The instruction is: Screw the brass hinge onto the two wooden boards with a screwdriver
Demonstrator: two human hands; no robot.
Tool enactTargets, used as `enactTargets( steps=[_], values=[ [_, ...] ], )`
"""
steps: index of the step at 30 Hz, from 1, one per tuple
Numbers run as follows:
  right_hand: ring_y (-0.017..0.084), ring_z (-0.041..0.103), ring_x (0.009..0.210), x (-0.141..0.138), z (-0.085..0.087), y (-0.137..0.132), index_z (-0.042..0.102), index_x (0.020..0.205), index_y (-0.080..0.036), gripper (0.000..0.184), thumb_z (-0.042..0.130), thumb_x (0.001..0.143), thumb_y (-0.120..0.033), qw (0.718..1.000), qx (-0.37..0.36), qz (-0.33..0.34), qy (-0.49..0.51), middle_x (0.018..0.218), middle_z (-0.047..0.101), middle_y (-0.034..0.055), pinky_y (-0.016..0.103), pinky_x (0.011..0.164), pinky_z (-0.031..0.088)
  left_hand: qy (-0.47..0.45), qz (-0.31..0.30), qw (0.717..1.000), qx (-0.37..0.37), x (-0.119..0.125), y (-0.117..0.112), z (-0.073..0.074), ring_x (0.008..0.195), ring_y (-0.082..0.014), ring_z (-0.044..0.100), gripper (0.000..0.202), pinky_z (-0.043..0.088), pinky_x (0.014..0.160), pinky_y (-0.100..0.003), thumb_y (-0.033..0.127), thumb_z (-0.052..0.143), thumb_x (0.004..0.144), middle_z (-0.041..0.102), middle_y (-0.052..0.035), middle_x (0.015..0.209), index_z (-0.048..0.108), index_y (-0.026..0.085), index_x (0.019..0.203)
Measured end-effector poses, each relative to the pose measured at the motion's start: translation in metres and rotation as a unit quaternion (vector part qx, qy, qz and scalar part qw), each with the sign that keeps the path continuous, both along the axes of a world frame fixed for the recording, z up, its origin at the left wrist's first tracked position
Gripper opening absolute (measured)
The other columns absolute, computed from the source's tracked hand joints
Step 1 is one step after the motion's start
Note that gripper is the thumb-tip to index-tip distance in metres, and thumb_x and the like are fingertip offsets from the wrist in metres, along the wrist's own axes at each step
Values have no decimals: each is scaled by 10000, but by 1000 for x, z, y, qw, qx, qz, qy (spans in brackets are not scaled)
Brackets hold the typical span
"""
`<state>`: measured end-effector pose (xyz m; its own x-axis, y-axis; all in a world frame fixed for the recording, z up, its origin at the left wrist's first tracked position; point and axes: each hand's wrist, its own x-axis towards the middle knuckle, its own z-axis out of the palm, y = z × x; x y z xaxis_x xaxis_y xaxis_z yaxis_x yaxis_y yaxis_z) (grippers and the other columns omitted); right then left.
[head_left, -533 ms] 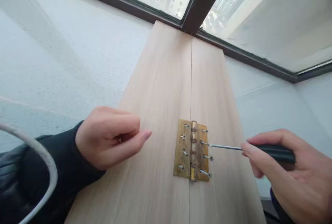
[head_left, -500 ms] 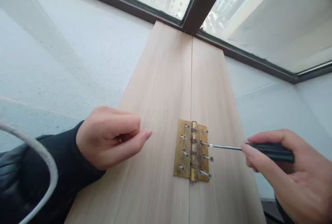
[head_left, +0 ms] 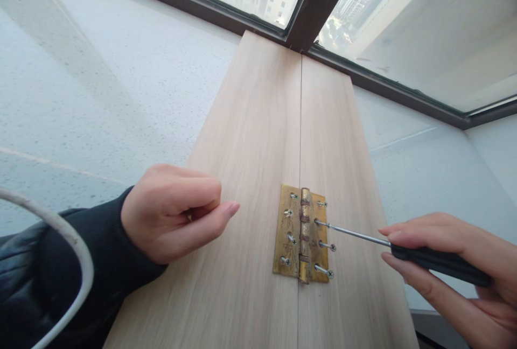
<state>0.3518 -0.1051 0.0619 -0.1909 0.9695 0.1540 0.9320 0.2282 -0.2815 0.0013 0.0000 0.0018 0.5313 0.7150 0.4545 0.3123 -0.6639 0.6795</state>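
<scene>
My right hand [head_left: 464, 238] grips the black handle of a screwdriver [head_left: 438, 265], with thumb and fingers along either side. Its thin metal shaft slants left and its tip meets the head of a screw [head_left: 322, 223] in the right leaf of a worn brass hinge [head_left: 281, 252]. The hinge lies spread flat, its knuckle along the seam between two boards. Several other screws stand partly out of both leaves; the lower right ones tilt and protrude most. My left hand [head_left: 173, 214] is loosely fisted left of the hinge, over the board, with nothing visible in it.
The pale wooden boards [head_left: 258, 123] run side by side to a dark window frame [head_left: 301, 20]. A speckled white surface [head_left: 133, 85] extends on both sides. A white cable [head_left: 83, 257] curves across my left sleeve. Tall buildings show through the glass.
My right hand has shifted right and its fingers have loosened along the screwdriver handle, exposing more of it. The tip stays at the same screw. My left hand keeps its pose.
</scene>
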Motion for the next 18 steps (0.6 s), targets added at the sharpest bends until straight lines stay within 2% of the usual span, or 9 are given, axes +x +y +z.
enactTargets(
  steps=[2, 4, 7, 11, 14, 18],
  values=[
    [240, 675, 832, 5, 0, 2, 650, 1023, -330, 302, 695, 799, -527, 1000, -21, 6, -20, 1002, 669, -25, 293, 515, 595, 0, 0, 1000, -1, 0, 0, 0, 499, -74, 193, 380, 199, 461, -220, 116, 519, 895, 231, 64, 554, 313, 149, 578],
    [230, 669, 822, 9, 0, 6, 647, 1009, -323, 326, 681, 794, -567, 1000, -3, 18, -20, 990, 665, -18, 284, 516, 592, -3, -2, 1000, 0, 0, 0, 0, 498, -73, 199, 379, 200, 463, -221, 116, 523, 895, 232, 63, 557, 315, 149, 580],
    [257, 664, 792, 8, 2, 13, 669, 947, -309, 342, 670, 789, -613, 999, -18, 19, -21, 890, 665, 9, 292, 499, 581, -6, -1, 1000, 0, 0, 0, -1, 499, -73, 199, 378, 201, 462, -220, 112, 525, 893, 235, 63, 560, 312, 150, 584],
    [270, 641, 711, -4, 1, 23, 682, 856, -299, 422, 635, 768, -709, 999, 30, 30, 8, 718, 614, 29, 304, 457, 550, -5, 0, 1000, -4, -1, -1, -1, 502, -77, 196, 375, 200, 462, -223, 113, 525, 893, 237, 63, 558, 311, 151, 588],
    [268, 630, 696, -15, -3, 32, 681, 833, -297, 453, 612, 766, -739, 997, 65, 37, 23, 688, 593, 33, 306, 457, 544, -7, 0, 1000, -3, 0, -1, -2, 504, -79, 194, 376, 202, 464, -224, 116, 527, 895, 235, 63, 557, 311, 151, 589],
    [267, 625, 694, -25, -6, 39, 679, 829, -297, 463, 602, 766, -749, 997, 68, 42, 24, 688, 588, 35, 308, 460, 543, -10, -1, 1000, -4, 0, 0, -2, 504, -78, 195, 375, 201, 463, -222, 111, 528, 894, 240, 64, 558, 315, 150, 589]
  ],
)
